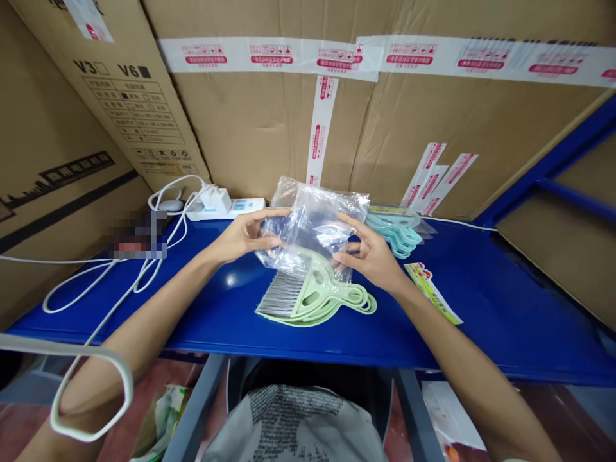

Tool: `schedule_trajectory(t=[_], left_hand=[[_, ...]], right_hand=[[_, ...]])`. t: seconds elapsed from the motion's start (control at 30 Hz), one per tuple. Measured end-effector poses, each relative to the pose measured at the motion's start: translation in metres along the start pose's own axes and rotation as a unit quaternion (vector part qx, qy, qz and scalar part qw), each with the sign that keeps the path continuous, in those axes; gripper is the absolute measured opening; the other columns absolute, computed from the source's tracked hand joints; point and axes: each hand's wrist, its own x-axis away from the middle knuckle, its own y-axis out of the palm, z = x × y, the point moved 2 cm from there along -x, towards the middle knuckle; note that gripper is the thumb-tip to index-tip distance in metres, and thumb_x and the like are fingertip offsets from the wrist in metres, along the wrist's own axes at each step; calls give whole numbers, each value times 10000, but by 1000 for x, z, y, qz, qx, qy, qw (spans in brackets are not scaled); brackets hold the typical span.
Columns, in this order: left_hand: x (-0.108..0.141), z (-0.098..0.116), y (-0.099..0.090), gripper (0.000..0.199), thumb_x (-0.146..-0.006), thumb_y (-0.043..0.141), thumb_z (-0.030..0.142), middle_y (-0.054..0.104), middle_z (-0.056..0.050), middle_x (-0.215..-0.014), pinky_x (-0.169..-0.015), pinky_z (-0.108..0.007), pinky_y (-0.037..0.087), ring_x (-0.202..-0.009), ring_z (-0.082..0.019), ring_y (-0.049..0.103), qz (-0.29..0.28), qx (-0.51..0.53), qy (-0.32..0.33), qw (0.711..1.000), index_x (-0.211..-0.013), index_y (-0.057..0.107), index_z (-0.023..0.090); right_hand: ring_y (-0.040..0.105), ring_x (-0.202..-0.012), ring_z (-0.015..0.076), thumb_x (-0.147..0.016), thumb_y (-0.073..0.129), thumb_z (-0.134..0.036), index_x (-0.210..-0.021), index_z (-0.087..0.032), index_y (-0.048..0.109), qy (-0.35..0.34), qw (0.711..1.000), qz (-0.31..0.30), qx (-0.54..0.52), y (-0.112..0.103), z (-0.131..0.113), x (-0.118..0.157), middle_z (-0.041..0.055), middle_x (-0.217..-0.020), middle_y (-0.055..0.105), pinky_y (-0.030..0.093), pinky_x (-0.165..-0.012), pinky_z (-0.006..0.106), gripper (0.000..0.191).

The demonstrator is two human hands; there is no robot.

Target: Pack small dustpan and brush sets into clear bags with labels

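Between my two hands a clear plastic bag [315, 212] is held up above the blue tabletop. My left hand [248, 232] pinches its left side between thumb and fingers. At the bag's right side, my right hand [368, 250] grips the film with the fingers curled. Just below lies a pale green dustpan [320, 314] with a matching small brush [283, 295] on top, grey bristles facing left and handles to the right. The bag's lower edge overlaps the upper part of the brush.
Light blue dustpan pieces [397, 231] lie behind my right hand, and a yellow-green printed card [433, 294] is beside my right forearm. A white power strip [226, 208] with looping white cables [139, 276] occupies the left. Large cardboard boxes [260, 128] wall the back.
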Motion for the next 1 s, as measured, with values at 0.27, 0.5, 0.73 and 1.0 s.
schedule_trajectory(t=[0.27,0.5,0.73,1.0], left_hand=[[3,10,-11,964,-769,977,228,858,-130,-1031,-813,-374,731,-920,-309,848,-77,-7,-115,990,-1632,551,205],[4,10,-21,947,-779,977,259,836,-146,-1202,-782,-394,730,-957,-339,847,-84,-19,-78,993,-1628,558,287],[-2,6,-5,695,-905,858,445,720,-187,-1453,-752,-399,708,-904,-275,833,28,27,23,999,-1551,649,294],[2,-4,-63,581,-751,955,407,847,-108,-1071,-699,-347,695,-746,-234,803,41,-154,-120,980,-1247,805,145]], right_hand=[[814,-845,201,-834,864,-366,-1694,-351,444,-11,999,3,39,-14,-12,0,96,-1723,449,739,-763,415,957],[796,-841,171,-864,853,-375,-1668,-396,464,-29,999,2,40,-17,-14,1,77,-1755,408,733,-747,387,893],[780,-857,166,-860,852,-370,-1683,-371,430,-14,999,-43,16,-6,-3,1,100,-1682,499,724,-721,354,925],[781,-872,178,-946,788,-427,-1739,-489,177,-20,997,-58,41,3,2,0,127,-1668,494,710,-810,410,1003]])
